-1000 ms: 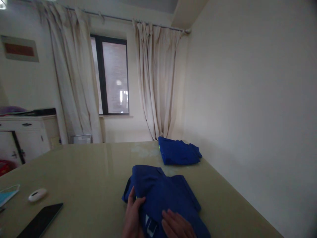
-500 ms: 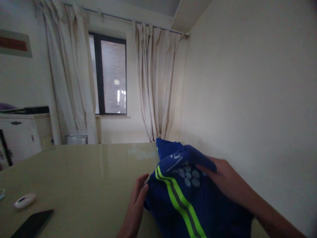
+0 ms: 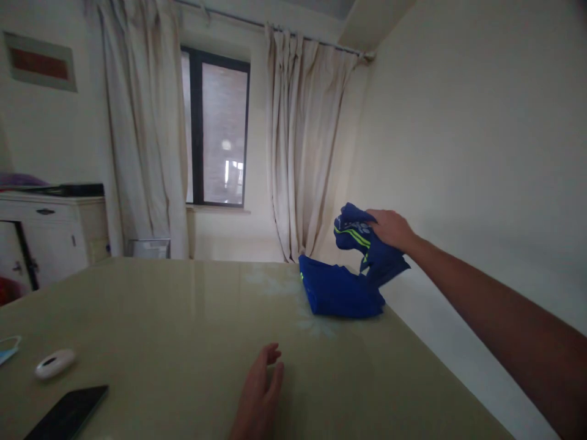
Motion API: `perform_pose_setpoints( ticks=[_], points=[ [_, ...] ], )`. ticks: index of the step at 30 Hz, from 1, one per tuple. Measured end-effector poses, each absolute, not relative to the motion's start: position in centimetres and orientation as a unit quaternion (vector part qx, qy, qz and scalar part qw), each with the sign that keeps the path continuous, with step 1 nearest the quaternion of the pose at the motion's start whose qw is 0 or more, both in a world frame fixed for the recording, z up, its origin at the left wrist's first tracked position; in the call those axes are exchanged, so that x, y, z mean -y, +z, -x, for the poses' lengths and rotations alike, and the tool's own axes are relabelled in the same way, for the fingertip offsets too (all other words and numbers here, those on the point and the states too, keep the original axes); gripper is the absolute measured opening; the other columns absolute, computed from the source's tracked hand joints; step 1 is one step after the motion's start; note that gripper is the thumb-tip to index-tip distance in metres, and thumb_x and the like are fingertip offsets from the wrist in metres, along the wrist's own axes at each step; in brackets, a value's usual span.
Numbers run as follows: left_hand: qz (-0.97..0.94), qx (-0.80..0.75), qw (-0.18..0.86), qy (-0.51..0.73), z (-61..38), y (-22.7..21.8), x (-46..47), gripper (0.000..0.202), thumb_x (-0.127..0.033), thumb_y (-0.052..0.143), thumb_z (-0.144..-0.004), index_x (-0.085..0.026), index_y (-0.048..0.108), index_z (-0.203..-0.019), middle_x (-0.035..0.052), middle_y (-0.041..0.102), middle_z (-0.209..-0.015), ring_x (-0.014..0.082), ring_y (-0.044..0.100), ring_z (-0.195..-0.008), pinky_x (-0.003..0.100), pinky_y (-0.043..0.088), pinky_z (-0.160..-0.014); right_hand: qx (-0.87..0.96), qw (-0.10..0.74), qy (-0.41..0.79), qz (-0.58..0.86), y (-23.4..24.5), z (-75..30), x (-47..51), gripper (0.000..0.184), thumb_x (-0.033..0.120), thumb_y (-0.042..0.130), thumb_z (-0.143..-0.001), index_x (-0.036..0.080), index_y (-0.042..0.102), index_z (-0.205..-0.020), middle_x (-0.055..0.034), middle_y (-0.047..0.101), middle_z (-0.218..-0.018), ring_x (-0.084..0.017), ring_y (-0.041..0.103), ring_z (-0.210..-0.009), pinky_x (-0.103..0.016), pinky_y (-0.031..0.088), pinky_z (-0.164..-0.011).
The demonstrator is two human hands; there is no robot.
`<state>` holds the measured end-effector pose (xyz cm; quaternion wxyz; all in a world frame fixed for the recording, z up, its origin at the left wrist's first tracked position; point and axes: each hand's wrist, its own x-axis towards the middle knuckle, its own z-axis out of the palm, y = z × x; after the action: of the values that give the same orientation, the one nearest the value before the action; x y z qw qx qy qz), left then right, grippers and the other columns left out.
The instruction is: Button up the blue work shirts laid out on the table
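My right hand [image 3: 392,229] reaches far out to the right, closed on a blue garment [image 3: 387,260] with bright yellow-green stripes and pale grey dots. The garment is bunched up and its lower part hangs loose. Just below and left of it, a folded blue garment [image 3: 342,293] lies on the table [image 3: 160,336] near the right edge. The hanging cloth overlaps the folded one in view; I cannot tell whether they touch. My left hand [image 3: 261,385] is over the front middle of the table, empty, its fingers slightly curled and the thumb apart.
At the front left are a black phone [image 3: 68,412], a white oval object [image 3: 55,364] and part of a blue face mask [image 3: 9,349]. A white cabinet [image 3: 50,226] stands beyond the table at left. A wall [image 3: 481,171] runs along the right side.
My right hand has carried the striped garment forward and away, above the folded one. My left hand has let go of it and stays near the front. The view has shifted slightly.
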<state>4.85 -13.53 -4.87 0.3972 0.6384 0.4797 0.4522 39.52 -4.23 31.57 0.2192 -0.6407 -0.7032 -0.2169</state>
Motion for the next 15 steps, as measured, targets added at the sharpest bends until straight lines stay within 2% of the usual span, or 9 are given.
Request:
perform_pose_setpoints(
  ticks=[2, 4, 5, 7, 9, 12, 15],
  points=[
    [-0.652, -0.479, 0.385, 0.445, -4.9, -5.1, 13.6, 0.053, -0.055, 0.044, -0.096, -0.02, 0.05, -0.136, 0.0181, 0.064, -0.134, 0.0289, 0.06, -0.126, 0.049, 0.041, -0.112, 0.699, 0.177, -0.2, 0.663, 28.0, -37.5, 4.1, 0.023, 0.032, 0.06, -0.1, 0.016, 0.066, -0.116, -0.0075, 0.069, -0.115, -0.023, 0.066, -0.106, -0.048, 0.05, -0.098],
    [-0.666, -0.474, 0.375, 0.437, -4.8, -5.2, 13.6, 0.052, -0.052, 0.045, -0.096, -0.02, 0.051, -0.136, 0.0183, 0.065, -0.133, 0.029, 0.06, -0.125, 0.05, 0.041, -0.112, 0.718, 0.127, -0.163, 0.665, 23.0, -34.4, 4.9, 0.019, 0.033, 0.065, -0.098, 0.016, 0.068, -0.104, -0.0052, 0.071, -0.107, -0.02, 0.068, -0.096, -0.041, 0.055, -0.089],
    [-0.672, -0.473, 0.369, 0.434, -4.8, -5.1, 13.7, 0.051, -0.051, 0.046, -0.095, -0.019, 0.051, -0.136, 0.0184, 0.065, -0.132, 0.0291, 0.06, -0.125, 0.051, 0.041, -0.112, 0.736, 0.105, -0.14, 0.653, 20.1, -32.5, 5.7, 0.011, 0.025, 0.066, -0.096, 0.016, 0.071, -0.092, -0.0068, 0.073, -0.096, -0.02, 0.07, -0.092, -0.035, 0.053, -0.083],
    [-0.678, -0.478, 0.354, 0.432, -4.8, -5.0, 13.7, 0.049, -0.047, 0.047, -0.094, -0.019, 0.053, -0.133, 0.0178, 0.066, -0.131, 0.0288, 0.061, -0.124, 0.05, 0.042, -0.111, 0.774, 0.077, -0.098, 0.62, 14.0, -28.3, 8.1, 0.008, 0.018, 0.07, -0.089, 0.018, 0.072, -0.082, -0.0053, 0.074, -0.084, -0.02, 0.071, -0.084, -0.029, 0.05, -0.074],
    [-0.685, -0.478, 0.34, 0.432, -4.9, -4.7, 13.8, 0.037, -0.041, 0.048, -0.092, -0.019, 0.062, -0.118, 0.0156, 0.071, -0.12, 0.0278, 0.065, -0.114, 0.047, 0.048, -0.104, 0.814, 0.078, -0.056, 0.573, 8.3, -24.1, 10.9, 0.009, 0.025, 0.065, -0.093, 0.023, 0.073, -0.089, -0.0022, 0.075, -0.088, -0.019, 0.071, -0.084, -0.026, 0.05, -0.074],
    [-0.695, -0.457, 0.34, 0.439, -5.1, -4.7, 13.7, 0.025, -0.036, 0.047, -0.088, -0.021, 0.068, -0.089, 0.0116, 0.075, -0.095, 0.024, 0.068, -0.088, 0.037, 0.056, -0.085, 0.832, 0.248, 0.046, 0.495, 1.7, -19.3, 14.6, 0.021, 0.031, 0.05, -0.1, 0.025, 0.069, -0.105, -0.0049, 0.075, -0.101, -0.021, 0.069, -0.094, -0.03, 0.051, -0.084],
    [-0.701, -0.447, 0.353, 0.429, -5.1, -4.9, 13.8, 0.03, -0.039, 0.047, -0.084, -0.02, 0.067, -0.071, 0.0087, 0.073, -0.073, 0.0195, 0.062, -0.068, 0.028, 0.053, -0.066, 0.778, 0.387, 0.14, 0.474, -1.3, -17.4, 16.5, 0.037, 0.044, 0.035, -0.106, 0.025, 0.065, -0.117, -0.0075, 0.073, -0.11, -0.021, 0.068, -0.101, -0.032, 0.05, -0.093]
  ],
)
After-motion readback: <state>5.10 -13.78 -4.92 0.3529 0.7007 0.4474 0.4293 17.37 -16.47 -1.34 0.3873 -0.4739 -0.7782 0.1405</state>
